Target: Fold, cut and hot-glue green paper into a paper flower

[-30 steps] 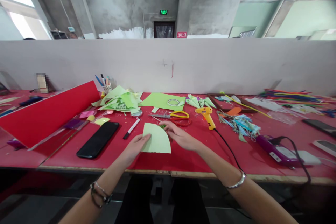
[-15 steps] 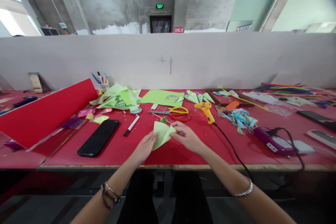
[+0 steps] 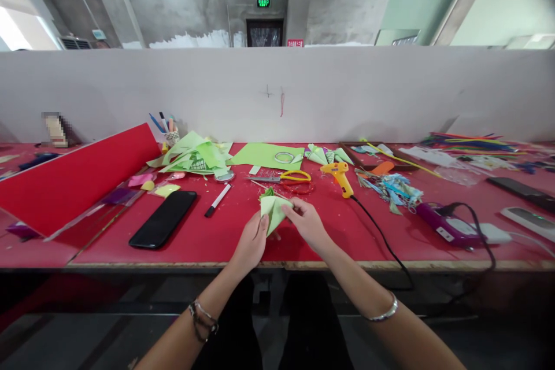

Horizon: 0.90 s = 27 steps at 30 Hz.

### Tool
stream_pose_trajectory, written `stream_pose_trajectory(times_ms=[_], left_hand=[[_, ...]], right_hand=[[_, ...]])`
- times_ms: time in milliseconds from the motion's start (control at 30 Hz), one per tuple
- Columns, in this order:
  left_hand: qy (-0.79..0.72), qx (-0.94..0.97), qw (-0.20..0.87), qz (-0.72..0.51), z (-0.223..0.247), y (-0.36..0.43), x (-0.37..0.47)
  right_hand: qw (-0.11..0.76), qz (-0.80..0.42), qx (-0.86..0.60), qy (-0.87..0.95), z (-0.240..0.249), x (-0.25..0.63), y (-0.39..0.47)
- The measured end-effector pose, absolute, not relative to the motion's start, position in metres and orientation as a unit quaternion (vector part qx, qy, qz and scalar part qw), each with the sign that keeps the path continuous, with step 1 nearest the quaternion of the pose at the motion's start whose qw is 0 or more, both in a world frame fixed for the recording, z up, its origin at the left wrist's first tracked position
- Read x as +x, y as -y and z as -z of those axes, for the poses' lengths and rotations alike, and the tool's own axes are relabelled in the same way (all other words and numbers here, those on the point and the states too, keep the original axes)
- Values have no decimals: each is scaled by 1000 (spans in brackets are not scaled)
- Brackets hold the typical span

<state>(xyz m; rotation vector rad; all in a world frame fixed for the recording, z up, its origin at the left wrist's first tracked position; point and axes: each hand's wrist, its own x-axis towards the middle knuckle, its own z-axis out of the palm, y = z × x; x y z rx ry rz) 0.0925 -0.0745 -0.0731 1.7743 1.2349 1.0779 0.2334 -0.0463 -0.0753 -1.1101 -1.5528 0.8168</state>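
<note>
left hand (image 3: 252, 241) and right hand (image 3: 309, 223) pinching folded pale green paper (image 3: 274, 215) between their fingers, patterned cup (image 3: 172, 138) of pens (image 3: 163, 122) beyond the fingers leftward, brown tray (image 3: 404, 167) of scraps (image 3: 368, 150) beyond them rightward

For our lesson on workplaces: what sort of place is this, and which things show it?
Probably a craft workshop: a yellow glue gun, scissors and a pile of green paper pieces lie on a red worktable.
</note>
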Motion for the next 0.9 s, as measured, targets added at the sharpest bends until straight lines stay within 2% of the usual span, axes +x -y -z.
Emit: stream_pose_trajectory(times_ms=[200, 333, 767, 900], left_hand=[[-560, 734, 210, -323, 78, 72, 94], [-602, 739, 151, -262, 77, 69, 97], [-602, 768, 48, -211, 85, 66, 109], [-619, 763, 19, -182, 87, 66, 109]], right_hand=[[541, -232, -489, 644, 79, 226, 46], [545, -181, -491, 655, 78, 224, 48], [571, -247, -469, 627, 80, 224, 50], [552, -244, -469, 645, 81, 224, 50]])
